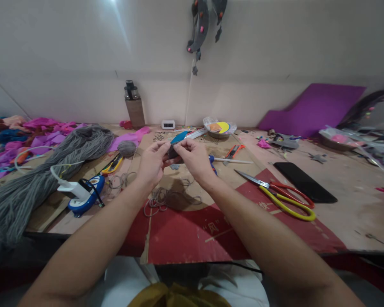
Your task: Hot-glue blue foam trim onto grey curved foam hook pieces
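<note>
A small dark grey piece (172, 151) is pinched between my two hands over the middle of the table. My left hand (153, 161) grips its left side with thumb and fingers closed. On its right side, my right hand (191, 157) holds it the same way. The fingers cover most of the piece, so its shape cannot be made out. Below the hands, thin grey yarn (161, 198) lies in loose loops on the cardboard. A small grey scrap (175, 166) rests just under the fingers.
Scissors (272, 187) and a black phone (304, 181) lie at the right. Grey yarn hanks (57, 166), a blue power socket (88, 198) and a yellow cutter (112, 164) are at the left. A bottle (135, 108) stands by the wall; a screwdriver (232, 160) lies right of my hands.
</note>
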The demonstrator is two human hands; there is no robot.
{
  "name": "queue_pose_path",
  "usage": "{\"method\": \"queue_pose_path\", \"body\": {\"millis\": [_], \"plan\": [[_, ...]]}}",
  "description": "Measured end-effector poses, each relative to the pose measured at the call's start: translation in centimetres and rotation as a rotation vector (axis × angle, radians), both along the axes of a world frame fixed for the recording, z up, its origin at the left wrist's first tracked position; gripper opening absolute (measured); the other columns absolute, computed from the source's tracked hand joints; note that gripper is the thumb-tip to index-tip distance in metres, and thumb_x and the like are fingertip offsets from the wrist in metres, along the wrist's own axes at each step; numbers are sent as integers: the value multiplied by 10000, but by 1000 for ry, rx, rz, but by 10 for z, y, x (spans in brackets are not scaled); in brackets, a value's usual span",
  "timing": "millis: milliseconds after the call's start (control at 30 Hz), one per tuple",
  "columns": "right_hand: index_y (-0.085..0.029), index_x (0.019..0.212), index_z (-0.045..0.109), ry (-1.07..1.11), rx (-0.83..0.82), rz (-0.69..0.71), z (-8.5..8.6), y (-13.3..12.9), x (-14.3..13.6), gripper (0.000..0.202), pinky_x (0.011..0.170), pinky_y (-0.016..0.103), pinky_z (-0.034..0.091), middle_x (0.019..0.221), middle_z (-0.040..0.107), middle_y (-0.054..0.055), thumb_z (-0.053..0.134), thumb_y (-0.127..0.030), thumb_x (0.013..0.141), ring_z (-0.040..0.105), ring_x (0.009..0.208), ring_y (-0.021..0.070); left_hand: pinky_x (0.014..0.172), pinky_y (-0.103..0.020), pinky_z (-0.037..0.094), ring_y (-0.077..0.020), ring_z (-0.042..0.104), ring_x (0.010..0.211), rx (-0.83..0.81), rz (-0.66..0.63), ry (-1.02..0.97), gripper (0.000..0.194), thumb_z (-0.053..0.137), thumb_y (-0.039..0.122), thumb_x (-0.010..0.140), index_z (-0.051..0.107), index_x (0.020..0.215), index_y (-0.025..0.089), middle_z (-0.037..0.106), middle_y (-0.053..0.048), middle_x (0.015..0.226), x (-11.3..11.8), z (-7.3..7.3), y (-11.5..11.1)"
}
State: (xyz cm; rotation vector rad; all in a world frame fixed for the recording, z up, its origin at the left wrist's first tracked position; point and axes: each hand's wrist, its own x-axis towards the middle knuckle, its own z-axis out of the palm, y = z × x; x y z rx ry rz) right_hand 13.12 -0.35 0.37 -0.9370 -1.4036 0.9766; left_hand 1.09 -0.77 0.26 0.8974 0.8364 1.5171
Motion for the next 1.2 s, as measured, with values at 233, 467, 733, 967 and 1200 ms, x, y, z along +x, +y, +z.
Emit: {"method": "queue_pose_path", "body": {"millis": [233,467,733,967,1200], "plan": [[-199,751,560,-264,276,-212,4,-6,8,121,594,265,371,634,518,-32,580,-286,832,440,584,106,665,-338,604,-132,645,633,52,58,14,270,795,324,644,624,770,158,670,-3,706,-1,-4,2],[-197,818,540,-397,477,-321,4,-2,21,62,639,273,369,727,550,-1,543,-233,869,471,655,125,704,-350,609,-142,665,692,64,34,20,273,801,339,654,631,765,156,674,-9,739,-1,-4,1],[-196,825,569,-306,400,-316,4,1,27,74,668,278,384,742,575,4,560,-256,868,483,670,125,739,-371,613,-163,692,747,61,29,32,227,760,325,716,625,796,161,689,-23,786,0,-2,-2],[-181,809,650,-220,278,-253,7,3,27,146,634,278,352,650,525,-21,583,-308,833,426,616,117,757,-383,610,-170,709,741,50,11,22,179,722,291,756,614,823,165,716,-27,794,0,-2,-3],[-184,702,627,93,24,-6,10,6,27,181,563,238,328,623,518,-39,642,-361,738,419,583,91,781,-373,603,-184,723,791,72,-83,-4,158,699,282,777,619,841,162,731,-37,823,-1,0,-4]]}}
